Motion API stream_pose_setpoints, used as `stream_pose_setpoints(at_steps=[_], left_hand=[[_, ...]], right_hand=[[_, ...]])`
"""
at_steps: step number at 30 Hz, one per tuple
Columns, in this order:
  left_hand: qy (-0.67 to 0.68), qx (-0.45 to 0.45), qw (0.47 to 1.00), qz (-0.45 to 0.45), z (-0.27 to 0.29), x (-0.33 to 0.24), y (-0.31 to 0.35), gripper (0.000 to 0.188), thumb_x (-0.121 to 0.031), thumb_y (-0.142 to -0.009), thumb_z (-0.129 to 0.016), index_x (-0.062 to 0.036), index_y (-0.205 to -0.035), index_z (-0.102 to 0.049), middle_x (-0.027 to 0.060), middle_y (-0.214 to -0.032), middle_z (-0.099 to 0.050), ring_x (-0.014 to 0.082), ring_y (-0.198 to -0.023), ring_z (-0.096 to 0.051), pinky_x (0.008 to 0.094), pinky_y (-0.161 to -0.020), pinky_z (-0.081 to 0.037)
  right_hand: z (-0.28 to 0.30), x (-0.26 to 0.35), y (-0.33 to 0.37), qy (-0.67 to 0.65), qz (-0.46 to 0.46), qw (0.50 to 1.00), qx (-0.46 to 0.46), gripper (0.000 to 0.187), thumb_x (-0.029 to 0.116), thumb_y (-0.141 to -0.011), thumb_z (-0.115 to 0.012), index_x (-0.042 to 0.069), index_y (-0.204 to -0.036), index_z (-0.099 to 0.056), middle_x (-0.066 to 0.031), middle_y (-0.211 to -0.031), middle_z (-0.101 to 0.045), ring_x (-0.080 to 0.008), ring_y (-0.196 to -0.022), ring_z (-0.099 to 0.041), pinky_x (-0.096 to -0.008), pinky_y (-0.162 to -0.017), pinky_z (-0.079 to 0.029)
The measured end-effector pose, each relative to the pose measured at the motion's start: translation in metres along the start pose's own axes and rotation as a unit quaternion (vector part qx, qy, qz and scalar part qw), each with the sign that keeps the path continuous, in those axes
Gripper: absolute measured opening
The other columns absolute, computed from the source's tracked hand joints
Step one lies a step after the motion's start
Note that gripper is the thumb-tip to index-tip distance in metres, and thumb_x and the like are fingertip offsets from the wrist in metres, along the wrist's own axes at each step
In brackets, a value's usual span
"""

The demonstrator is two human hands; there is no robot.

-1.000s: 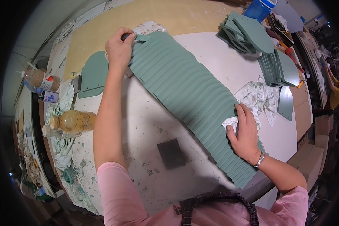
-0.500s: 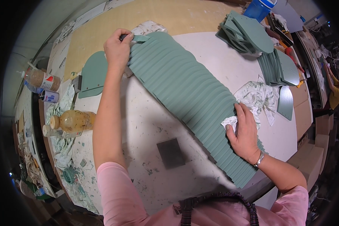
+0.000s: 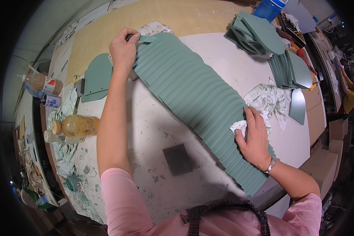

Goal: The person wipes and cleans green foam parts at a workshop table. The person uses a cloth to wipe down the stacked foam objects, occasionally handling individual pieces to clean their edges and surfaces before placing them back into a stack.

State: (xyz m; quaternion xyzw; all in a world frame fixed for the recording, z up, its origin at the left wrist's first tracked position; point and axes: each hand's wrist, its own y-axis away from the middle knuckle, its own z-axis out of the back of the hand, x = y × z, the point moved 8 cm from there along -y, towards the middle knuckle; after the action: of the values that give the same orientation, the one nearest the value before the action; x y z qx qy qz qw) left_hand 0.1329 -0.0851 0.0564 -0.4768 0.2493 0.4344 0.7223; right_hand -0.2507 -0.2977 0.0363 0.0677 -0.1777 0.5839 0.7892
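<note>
A long row of overlapping green panels [image 3: 192, 86] slants over the table from the far middle to the near right. At its far end my left hand [image 3: 124, 49] is closed round what looks like a putty knife [image 3: 147, 39]. The dark handle is mostly hidden in the fist, and the green-smeared flat blade lies against the endmost panels. My right hand [image 3: 256, 139] rests on the near half of the row, its thumb and fingers bent over a crumpled white cloth [image 3: 238, 126]. Part of the cloth is covered by the hand.
Green rounded panels [image 3: 259, 33] are stacked at the far right, beside a larger white rag [image 3: 269, 100]. One panel [image 3: 97, 76] lies left of my forearm. A bottle of yellow liquid [image 3: 80, 126] stands at the left. A dark square sheet [image 3: 177, 159] lies on the table.
</note>
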Motion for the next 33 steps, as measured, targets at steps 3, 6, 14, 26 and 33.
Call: stream_pose_setpoints(at_steps=[3,6,14,26,33], left_hand=[[0.005,-0.002,1.0,0.004,-0.002,0.0,0.001,0.011,-0.011,-0.085,-0.073,-0.0022,-0.09,-0.071,0.0071,-0.075,-0.069,0.0143,-0.07,-0.061,0.0293,-0.069,-0.049],[-0.006,-0.009,1.0,0.005,-0.001,0.0,0.002,0.011,-0.012,-0.085,-0.073,-0.0029,-0.09,-0.072,0.0072,-0.075,-0.069,0.0147,-0.07,-0.061,0.0298,-0.069,-0.049],[-0.013,-0.013,1.0,-0.001,0.007,0.003,0.002,0.011,-0.013,-0.086,-0.072,-0.0031,-0.091,-0.071,0.0092,-0.076,-0.07,0.0183,-0.068,-0.062,0.0316,-0.068,-0.05],[-0.084,-0.011,0.996,-0.017,0.009,-0.013,0.0,0.01,-0.013,-0.086,-0.07,-0.0034,-0.09,-0.07,0.0115,-0.074,-0.069,0.0216,-0.068,-0.064,0.0345,-0.068,-0.05],[-0.078,-0.005,0.997,-0.018,0.004,-0.012,0.0,0.009,-0.013,-0.086,-0.071,-0.0044,-0.089,-0.071,0.0103,-0.074,-0.069,0.0201,-0.069,-0.064,0.0344,-0.068,-0.05]], right_hand=[[0.0,-0.001,0.0,0.001,0.0,1.0,0.0,0.067,0.023,-0.086,-0.064,-0.002,-0.143,-0.039,-0.028,-0.139,-0.044,-0.0442,-0.124,-0.045,-0.05,-0.107,-0.037],[0.0,0.0,0.0,0.0,0.001,1.0,-0.001,0.067,0.023,-0.086,-0.065,-0.002,-0.143,-0.039,-0.028,-0.139,-0.044,-0.0442,-0.124,-0.046,-0.0501,-0.107,-0.037],[0.0,0.0,0.0,0.003,0.001,1.0,-0.003,0.067,0.023,-0.086,-0.065,-0.002,-0.142,-0.039,-0.0282,-0.138,-0.044,-0.0443,-0.125,-0.046,-0.05,-0.107,-0.037],[0.001,0.0,-0.001,0.002,0.002,1.0,-0.006,0.067,0.022,-0.085,-0.066,-0.002,-0.142,-0.04,-0.0282,-0.138,-0.045,-0.0441,-0.124,-0.046,-0.0501,-0.106,-0.038],[0.002,-0.004,0.003,0.004,0.002,1.0,-0.009,0.067,0.023,-0.086,-0.066,-0.002,-0.142,-0.04,-0.0285,-0.138,-0.045,-0.0446,-0.124,-0.046,-0.0502,-0.106,-0.038]])
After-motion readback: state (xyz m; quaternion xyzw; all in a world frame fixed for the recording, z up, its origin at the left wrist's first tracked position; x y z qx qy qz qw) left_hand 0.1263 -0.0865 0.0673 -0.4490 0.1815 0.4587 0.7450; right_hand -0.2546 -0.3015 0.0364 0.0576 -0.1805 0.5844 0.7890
